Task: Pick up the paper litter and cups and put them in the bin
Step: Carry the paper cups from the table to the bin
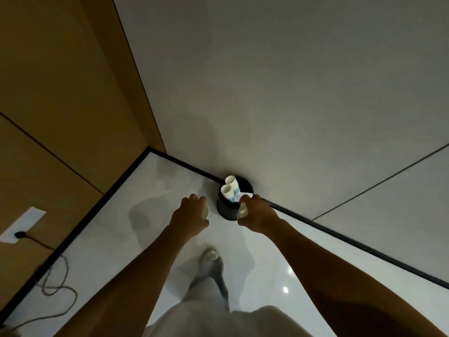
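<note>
**Both hands at the bin, a cup in each**

Here I look down from the head camera at a black bin point(228, 210) standing on the pale floor point(145, 190), tight against the dark skirting of the grey wall point(267, 81). Two white paper cups point(229, 188) already sit upright in its mouth, pressed side by side, with a bit of blue and white paper point(239, 192) tucked next to them.

My left hand point(192, 210) hangs just left of the bin, its grip curled round a pale cup point(206, 211) of which only the edge peeps out past the knuckles. My right hand point(257, 212) is over the bin's right rim, fingers wrapped on another cup point(243, 209), whose mouth faces the camera. A scrap of white paper shows at that hand's fingertips; I cannot tell whether it is held or lies in the bin.

Below, one shoe point(209, 257) is planted on the floor. Away to the left a dark cable point(56, 280) trails from a wall socket point(20, 234) in the wooden panel.
</note>
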{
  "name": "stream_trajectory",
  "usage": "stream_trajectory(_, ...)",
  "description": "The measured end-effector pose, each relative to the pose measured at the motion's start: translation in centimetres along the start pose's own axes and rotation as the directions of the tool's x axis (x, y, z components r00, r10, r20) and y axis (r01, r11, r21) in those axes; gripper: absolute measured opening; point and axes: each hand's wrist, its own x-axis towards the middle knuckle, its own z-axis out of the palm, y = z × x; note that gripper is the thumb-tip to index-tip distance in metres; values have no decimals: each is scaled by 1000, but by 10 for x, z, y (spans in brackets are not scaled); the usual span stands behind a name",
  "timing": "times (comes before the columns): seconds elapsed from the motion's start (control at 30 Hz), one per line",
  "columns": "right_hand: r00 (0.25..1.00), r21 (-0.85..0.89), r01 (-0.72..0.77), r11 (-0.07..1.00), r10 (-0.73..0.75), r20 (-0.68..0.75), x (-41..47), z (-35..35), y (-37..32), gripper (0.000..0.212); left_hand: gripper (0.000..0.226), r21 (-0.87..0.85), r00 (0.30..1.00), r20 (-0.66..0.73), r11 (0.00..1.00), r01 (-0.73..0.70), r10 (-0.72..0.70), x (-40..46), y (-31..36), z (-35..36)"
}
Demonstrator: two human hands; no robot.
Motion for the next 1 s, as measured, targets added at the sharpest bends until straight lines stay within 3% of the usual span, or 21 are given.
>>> stream_trajectory(0.3,995,-100,44,994,-35,91,142,-81,-6,61,57,-75,996,34,994,80,-78,138,1,-49)
stream_trajectory(0.47,978,-166,116,979,-84,191,223,-105,4,60,53,-204,976,16,955,217,-218,192,2,-48)
stream_trajectory(0.7,913,-250,347,904,-264,312,329,-108,22,62,55,-402,878,65,793,459,-475,246,27,-9)
stream_trajectory(1.0,854,-259,418,871,-280,438,428,-55,65,64,61,-527,769,87,625,575,-634,327,38,64)
